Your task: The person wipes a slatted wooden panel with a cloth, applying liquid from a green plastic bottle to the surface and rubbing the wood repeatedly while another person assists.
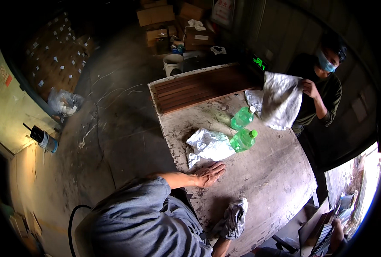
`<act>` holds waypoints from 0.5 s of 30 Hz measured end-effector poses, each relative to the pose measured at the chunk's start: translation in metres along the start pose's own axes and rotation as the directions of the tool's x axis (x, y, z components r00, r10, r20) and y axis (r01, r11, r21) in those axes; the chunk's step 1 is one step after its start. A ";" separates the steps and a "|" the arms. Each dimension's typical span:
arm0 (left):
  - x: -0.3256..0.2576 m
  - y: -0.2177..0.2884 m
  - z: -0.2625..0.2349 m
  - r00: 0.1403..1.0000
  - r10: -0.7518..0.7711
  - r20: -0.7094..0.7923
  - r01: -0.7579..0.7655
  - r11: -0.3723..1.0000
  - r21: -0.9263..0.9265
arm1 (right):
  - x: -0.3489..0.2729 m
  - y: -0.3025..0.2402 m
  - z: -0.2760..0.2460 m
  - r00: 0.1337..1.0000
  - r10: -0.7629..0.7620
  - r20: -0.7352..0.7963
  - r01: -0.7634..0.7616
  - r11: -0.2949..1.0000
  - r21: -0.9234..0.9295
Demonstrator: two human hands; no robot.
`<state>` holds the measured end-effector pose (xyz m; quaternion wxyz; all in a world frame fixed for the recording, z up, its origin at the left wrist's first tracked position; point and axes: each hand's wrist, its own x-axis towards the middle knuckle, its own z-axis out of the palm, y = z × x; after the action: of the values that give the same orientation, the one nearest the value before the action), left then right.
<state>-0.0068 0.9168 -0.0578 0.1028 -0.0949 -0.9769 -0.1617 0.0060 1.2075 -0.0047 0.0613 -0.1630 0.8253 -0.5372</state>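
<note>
My left hand [209, 174] lies flat on the worn table [267, 171], fingers stretched out and holding nothing. Just beyond it is a crumpled white cloth [211, 144]. Nearer the table's front edge, my right hand [221, 245] grips a bunched grey-white rag [234, 219], which covers most of its fingers. Two clear green plastic bottles stand beside the white cloth: one with a green cap [243, 140], the other with a white cap [242, 117]. Across the table, a masked co-worker's hand [311, 88] holds up a large pale cloth [281, 99].
Brown wooden slats [199, 88] lie along the table's far end. Behind them stand a white bucket [173, 64] and cardboard boxes [156, 17]. A plastic bag [64, 102] and a blue container [48, 142] sit on the floor at left. Slatted parts [323, 237] lean at lower right.
</note>
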 end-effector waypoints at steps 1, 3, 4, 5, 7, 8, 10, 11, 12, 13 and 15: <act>0.000 0.000 0.000 1.000 0.012 -0.004 -0.012 1.000 -0.002 | 0.000 0.002 0.001 0.996 0.088 0.009 -0.088 0.996 -0.007; 0.001 0.000 -0.001 1.000 0.007 0.018 -0.007 1.000 0.001 | 0.001 0.005 0.001 1.000 -0.005 -0.018 0.004 0.999 -0.035; 0.001 -0.001 -0.001 1.000 0.013 0.004 -0.013 1.000 0.003 | 0.002 0.006 0.000 0.998 -0.056 -0.041 0.053 0.995 -0.079; 0.001 -0.001 -0.001 1.000 0.025 -0.017 -0.024 1.000 0.012 | 0.002 0.007 0.000 0.996 -0.073 -0.052 0.067 0.993 -0.098; 0.001 -0.001 -0.001 0.999 0.029 -0.014 -0.029 1.000 -0.011 | 0.004 0.007 -0.001 0.995 -0.082 -0.057 0.074 0.989 -0.128; 0.001 -0.001 -0.002 1.000 0.024 -0.008 -0.024 1.000 -0.007 | 0.005 0.007 -0.001 0.995 -0.087 -0.056 0.079 0.987 -0.139; 0.002 -0.001 -0.003 0.999 0.031 -0.024 -0.031 0.999 -0.010 | 0.005 0.005 0.000 0.995 -0.089 -0.042 0.081 0.984 -0.159; 0.002 -0.001 -0.004 1.000 0.023 -0.006 -0.023 1.000 -0.016 | 0.005 0.004 0.001 0.995 -0.085 -0.043 0.077 0.983 -0.165; 0.003 0.000 -0.005 1.000 0.023 -0.017 -0.023 1.000 -0.017 | 0.004 0.003 0.002 0.996 -0.083 -0.041 0.075 0.983 -0.170; 0.003 0.000 -0.006 0.999 0.016 -0.029 -0.017 1.000 -0.009 | 0.003 0.003 0.004 0.996 -0.084 -0.039 0.076 0.981 -0.176; 0.004 -0.001 -0.006 0.998 0.026 -0.051 -0.027 0.999 -0.034 | 0.000 0.004 0.007 0.996 -0.081 -0.038 0.072 0.979 -0.191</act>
<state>-0.0097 0.9149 -0.0516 0.1277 -0.1055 -0.9697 -0.1794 0.0070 1.2028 -0.0111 0.0058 -0.1874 0.8670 -0.4618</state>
